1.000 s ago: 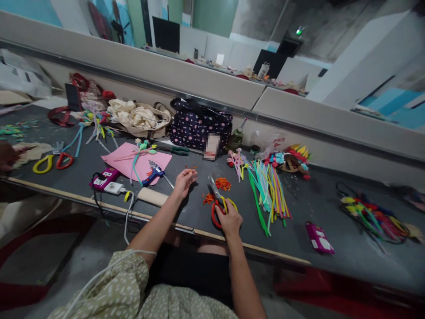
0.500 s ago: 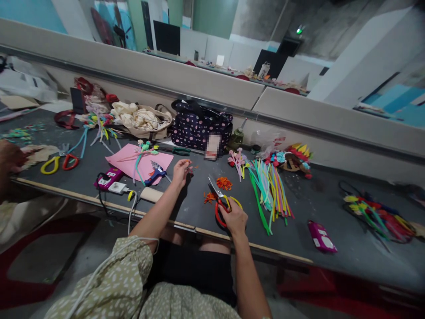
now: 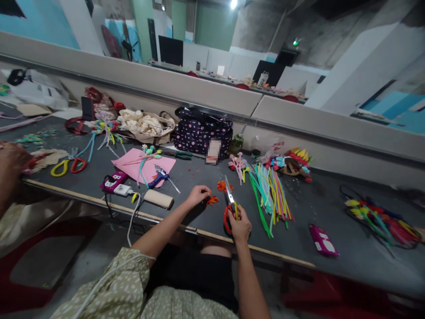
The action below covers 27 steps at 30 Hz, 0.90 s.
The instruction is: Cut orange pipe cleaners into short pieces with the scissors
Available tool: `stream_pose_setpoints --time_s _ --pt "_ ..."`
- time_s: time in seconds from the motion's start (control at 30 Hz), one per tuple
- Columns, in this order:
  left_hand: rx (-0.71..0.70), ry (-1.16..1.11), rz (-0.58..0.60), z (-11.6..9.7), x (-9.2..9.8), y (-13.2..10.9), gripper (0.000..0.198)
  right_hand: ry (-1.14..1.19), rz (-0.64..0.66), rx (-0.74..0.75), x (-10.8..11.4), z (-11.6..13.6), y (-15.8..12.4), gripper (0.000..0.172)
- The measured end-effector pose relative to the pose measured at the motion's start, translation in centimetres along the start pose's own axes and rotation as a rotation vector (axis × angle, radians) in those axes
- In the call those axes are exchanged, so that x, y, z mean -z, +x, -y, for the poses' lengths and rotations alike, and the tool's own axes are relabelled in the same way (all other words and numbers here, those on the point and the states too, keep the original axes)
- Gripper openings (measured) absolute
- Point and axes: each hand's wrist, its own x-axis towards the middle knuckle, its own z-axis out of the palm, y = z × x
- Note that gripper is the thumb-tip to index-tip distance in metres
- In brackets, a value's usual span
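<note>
My right hand (image 3: 239, 225) grips red-and-yellow-handled scissors (image 3: 229, 201), blades pointing up and away over the dark table (image 3: 318, 208). My left hand (image 3: 198, 195) is curled, fingertips down on a small pile of orange pipe-cleaner bits (image 3: 211, 200); what it pinches I cannot make out. A second orange clump (image 3: 221, 186) lies just behind. A bundle of coloured pipe cleaners (image 3: 270, 190) lies to the right of the scissors.
Dotted bag (image 3: 203, 131), cloth bag (image 3: 146, 124), pink paper (image 3: 143, 162) with blue glue gun (image 3: 160, 176), power strip (image 3: 116, 184), second scissors (image 3: 68, 166), pink packet (image 3: 323, 240), flower pieces (image 3: 381, 219) at right. Another person's hand (image 3: 11, 164) works at far left.
My left hand came back from near the glue gun down to the orange bits. The right hand turned the scissors more upright. The view shifted slightly.
</note>
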Motion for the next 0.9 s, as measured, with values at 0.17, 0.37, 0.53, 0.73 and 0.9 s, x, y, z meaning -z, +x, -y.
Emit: stream_pose_setpoints --time_s 0.17,0.37,0.53,0.73,0.9 --pt "0.000 -0.036 0.000 -0.1 0.2 0.2 0.019 0.204 0.011 -0.107 0.3 -0.3 0.4 0.063" --pt "0.033 0.050 0.037 -0.2 0.7 1.0 0.011 0.259 0.010 -0.118 0.5 -0.2 0.5 0.063" --pt "0.075 0.199 0.173 -0.3 0.1 1.1 0.018 0.228 0.022 -0.105 0.7 0.1 0.4 0.060" --pt "-0.163 0.447 0.035 -2.2 -1.3 3.7 0.009 0.203 0.020 -0.110 0.5 -0.2 0.6 0.059" --pt "-0.129 0.590 0.059 -2.2 -2.5 5.9 0.008 0.204 0.041 -0.102 0.4 -0.4 0.6 0.061"
